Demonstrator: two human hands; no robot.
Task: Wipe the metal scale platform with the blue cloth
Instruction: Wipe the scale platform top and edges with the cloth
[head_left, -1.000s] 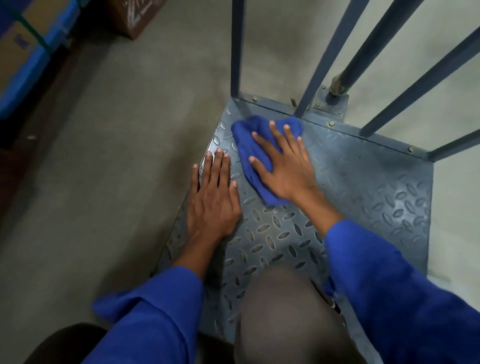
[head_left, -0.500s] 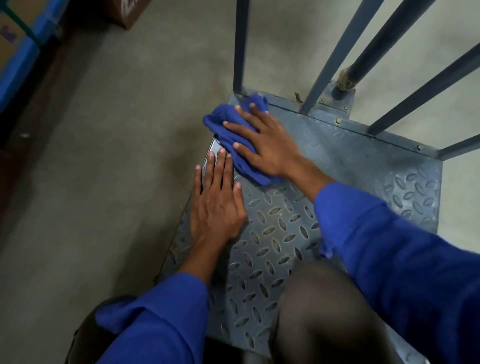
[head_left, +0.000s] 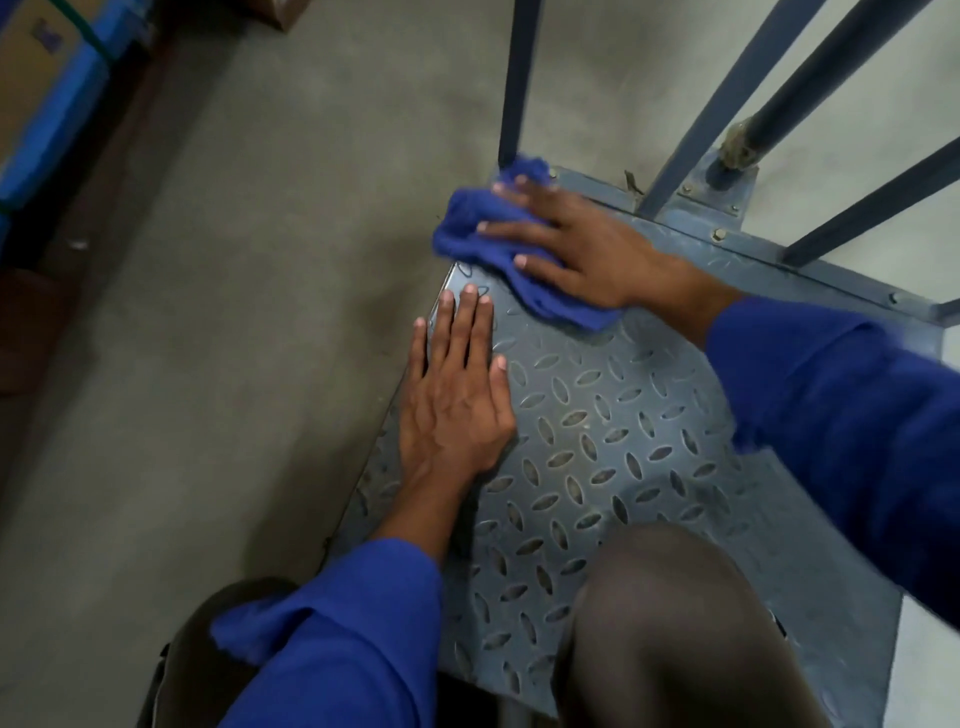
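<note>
The metal scale platform (head_left: 613, 436) is a grey-blue plate with raised oval treads, lying on the concrete floor. My right hand (head_left: 587, 249) presses flat on the blue cloth (head_left: 478, 234) at the platform's far left corner, beside an upright post. Part of the cloth hangs over the left edge. My left hand (head_left: 457, 395) lies flat and empty on the platform's left edge, fingers together, just short of the cloth.
Dark blue rail bars (head_left: 727, 98) rise from the platform's far edge, with a bolted bracket (head_left: 711, 197) at their base. My knee (head_left: 675, 623) covers the near part of the plate. Blue-edged cardboard boxes (head_left: 47, 88) stand at the far left on the floor (head_left: 234, 312).
My right hand has slid the cloth from the far middle of the platform leftward to the far left corner. My left hand stays planted in place.
</note>
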